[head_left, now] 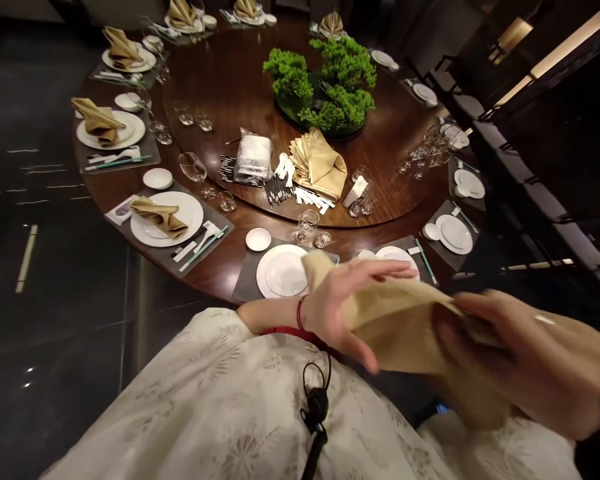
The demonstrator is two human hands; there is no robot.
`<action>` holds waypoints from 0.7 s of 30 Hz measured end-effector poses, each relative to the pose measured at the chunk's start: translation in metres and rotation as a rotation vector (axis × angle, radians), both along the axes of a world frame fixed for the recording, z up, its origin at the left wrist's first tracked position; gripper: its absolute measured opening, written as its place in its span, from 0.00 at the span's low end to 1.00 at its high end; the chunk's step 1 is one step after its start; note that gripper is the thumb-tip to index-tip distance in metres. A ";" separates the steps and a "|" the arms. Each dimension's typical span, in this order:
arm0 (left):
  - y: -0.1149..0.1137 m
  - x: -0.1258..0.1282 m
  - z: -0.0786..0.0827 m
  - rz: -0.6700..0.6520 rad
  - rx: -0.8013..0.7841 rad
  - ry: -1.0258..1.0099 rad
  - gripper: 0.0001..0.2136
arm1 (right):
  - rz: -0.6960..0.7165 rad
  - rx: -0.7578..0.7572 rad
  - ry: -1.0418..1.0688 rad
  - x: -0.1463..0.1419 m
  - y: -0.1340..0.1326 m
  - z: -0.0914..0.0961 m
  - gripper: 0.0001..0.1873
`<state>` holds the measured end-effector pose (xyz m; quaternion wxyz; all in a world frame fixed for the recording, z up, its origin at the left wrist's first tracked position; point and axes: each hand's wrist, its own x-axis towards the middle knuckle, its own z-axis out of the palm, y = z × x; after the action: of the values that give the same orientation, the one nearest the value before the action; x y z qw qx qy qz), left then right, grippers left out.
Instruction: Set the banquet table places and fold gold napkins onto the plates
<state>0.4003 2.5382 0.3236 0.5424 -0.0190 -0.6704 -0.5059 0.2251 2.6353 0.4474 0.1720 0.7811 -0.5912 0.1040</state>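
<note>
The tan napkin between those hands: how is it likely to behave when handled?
The tan napkin looks floppy, since it sags and bends between the left hand and right hand. It is probably light for its size. The folded napkin on the nearby plate holds its creases, so this cloth probably keeps folds fairly well.

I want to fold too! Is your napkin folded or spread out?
Spread out: the tan napkin hangs loose between the left hand and right hand.
</note>
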 end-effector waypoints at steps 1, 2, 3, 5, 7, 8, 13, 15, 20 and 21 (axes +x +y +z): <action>0.018 0.002 0.007 -0.006 0.011 -0.106 0.44 | 0.085 -0.028 0.072 0.010 0.008 0.001 0.11; 0.034 0.005 0.010 0.019 0.018 -0.215 0.39 | 0.158 -0.070 0.138 0.018 0.015 0.001 0.12; 0.046 0.009 0.011 0.054 0.020 -0.309 0.32 | 0.204 -0.117 0.181 0.023 0.020 0.001 0.11; 0.066 0.022 0.006 0.127 0.003 -0.417 0.19 | 0.208 -0.178 0.179 0.024 0.034 -0.001 0.09; 0.085 0.037 -0.003 0.239 -0.024 -0.445 0.12 | 0.198 -0.128 0.116 0.017 0.054 -0.009 0.07; 0.095 0.044 -0.008 0.314 -0.029 -0.450 0.11 | 0.202 -0.076 0.075 0.013 0.066 -0.016 0.08; 0.157 0.054 -0.026 0.477 -0.070 -0.494 0.14 | 0.246 0.175 -0.140 0.011 0.121 -0.072 0.10; 0.181 0.047 -0.038 0.460 -0.145 -0.520 0.18 | 0.246 0.234 -0.175 0.021 0.137 -0.092 0.11; 0.210 0.053 -0.074 0.636 -0.329 -0.574 0.13 | 0.063 0.405 -0.088 0.043 0.168 -0.114 0.12; 0.212 0.061 -0.079 0.658 -0.351 -0.579 0.14 | 0.007 0.458 -0.062 0.044 0.172 -0.117 0.12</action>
<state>0.4609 2.7498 0.2447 0.4533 0.2452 -0.8398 -0.1707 0.2691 2.8075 0.3305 -0.0286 0.7982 -0.6016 -0.0083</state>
